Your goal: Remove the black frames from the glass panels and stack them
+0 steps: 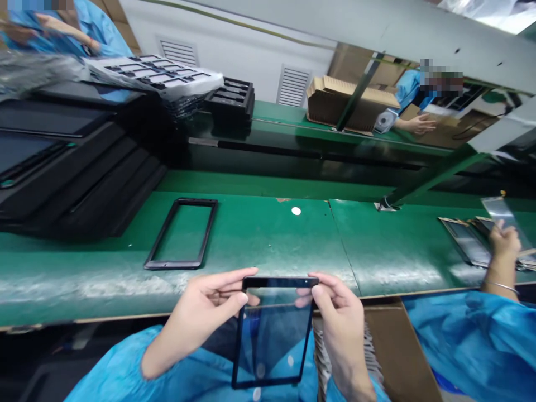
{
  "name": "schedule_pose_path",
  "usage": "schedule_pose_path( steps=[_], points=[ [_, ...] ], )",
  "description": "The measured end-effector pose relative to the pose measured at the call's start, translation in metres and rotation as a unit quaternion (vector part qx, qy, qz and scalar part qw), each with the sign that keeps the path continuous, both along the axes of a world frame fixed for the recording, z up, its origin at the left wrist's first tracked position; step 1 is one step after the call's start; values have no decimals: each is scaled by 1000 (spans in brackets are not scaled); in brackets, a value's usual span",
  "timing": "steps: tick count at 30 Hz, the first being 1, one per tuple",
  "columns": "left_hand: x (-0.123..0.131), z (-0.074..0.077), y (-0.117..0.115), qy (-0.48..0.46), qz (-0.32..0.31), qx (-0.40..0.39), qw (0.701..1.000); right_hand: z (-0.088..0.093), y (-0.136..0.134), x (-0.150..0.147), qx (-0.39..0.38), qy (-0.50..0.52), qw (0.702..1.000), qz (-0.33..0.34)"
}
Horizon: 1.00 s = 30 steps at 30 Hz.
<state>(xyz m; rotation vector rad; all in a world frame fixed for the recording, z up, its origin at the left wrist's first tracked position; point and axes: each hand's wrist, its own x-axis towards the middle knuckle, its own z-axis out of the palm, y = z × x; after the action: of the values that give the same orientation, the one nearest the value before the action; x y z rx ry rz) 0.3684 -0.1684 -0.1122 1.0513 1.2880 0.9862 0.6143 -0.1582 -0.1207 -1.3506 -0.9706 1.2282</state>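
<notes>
Between my hands is a tablet's glass front panel (278, 335) with a black border, tilted over the bench edge and my lap. My left hand (209, 307) pinches its upper left corner, thumb in front and fingers behind. The upper right corner is gripped by my right hand (339, 315) in the same way. Through the clear glass, some of my fingertips show. A black rectangular tablet frame (201, 240) lies on the green bench (268, 245), beyond my left hand and apart from it.
Black foam trays (96, 184) holding dark panels are stacked at left. Black trays (232, 100) and cardboard dividers (352, 103) stand on the back shelf. A co-worker's hand (505, 240) touches panels (467, 243) at right. A metal post (435, 173) rises from the bench. A cardboard box (393, 352) sits below.
</notes>
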Motion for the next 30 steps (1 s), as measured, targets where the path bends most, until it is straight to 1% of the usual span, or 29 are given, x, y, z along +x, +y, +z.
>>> schedule_pose_path(
  steps=[5,11,15,19,24,25,27,28,30],
  points=[
    [-3,-2,-1,11,-2,-8,1000,3,-2,-5,3,22,1000,2],
    [-5,-4,-2,15,0,1,1000,2,-1,-7,7,32,999,0],
    [-6,-6,-3,17,5,-5,1000,1,-3,-7,8,35,999,6],
    [-8,-5,-3,15,-13,-10,1000,0,-5,-8,9,29,1000,1],
    [-8,-6,-4,22,-8,-22,999,1,-4,-7,10,27,1000,-14],
    [-8,-6,-4,28,-16,-17,999,1,-4,-8,12,23,1000,-15],
    [-7,-5,-3,68,-40,27,997,1,-3,-9,17,9,1000,-4],
    [-6,-3,-2,105,-56,63,991,2,-3,-11,19,0,1000,16],
    [-1,2,0,187,-107,134,967,2,-2,-17,21,-13,997,79]
  ],
)
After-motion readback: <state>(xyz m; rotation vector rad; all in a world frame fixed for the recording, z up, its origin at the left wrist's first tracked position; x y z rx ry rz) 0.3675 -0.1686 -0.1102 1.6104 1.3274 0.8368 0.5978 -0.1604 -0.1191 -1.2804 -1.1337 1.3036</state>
